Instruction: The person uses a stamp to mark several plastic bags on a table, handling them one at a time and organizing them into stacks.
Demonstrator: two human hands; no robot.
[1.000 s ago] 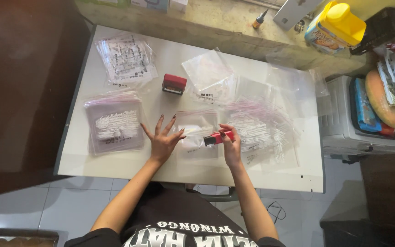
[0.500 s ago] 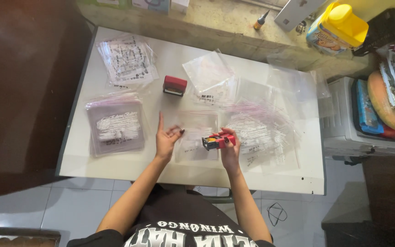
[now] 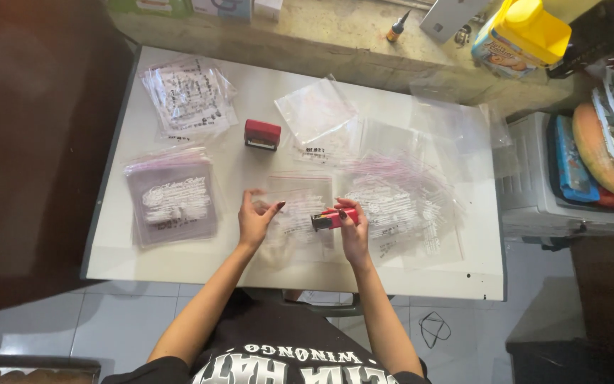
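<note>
My right hand [image 3: 353, 231] grips a small red stamp [image 3: 334, 218], held on its side just above the white table [image 3: 264, 99]. My left hand [image 3: 255, 217] pinches the left edge of a clear printed plastic bag [image 3: 298, 213] that lies flat between both hands, thumb and fingers closed on the film. A second red stamp [image 3: 262, 134] stands on the table farther back, apart from both hands.
A stack of bags over a purple card [image 3: 172, 200] lies at the left, another printed stack [image 3: 187, 96] at the back left, and loose clear bags [image 3: 399, 206] spread to the right. A yellow-lidded container [image 3: 527, 32] and a cluttered white crate [image 3: 570, 178] sit beyond the right edge.
My left hand was flat with fingers spread on the table; it has lifted and now pinches the bag's edge. My right hand with the red stamp has barely shifted.
</note>
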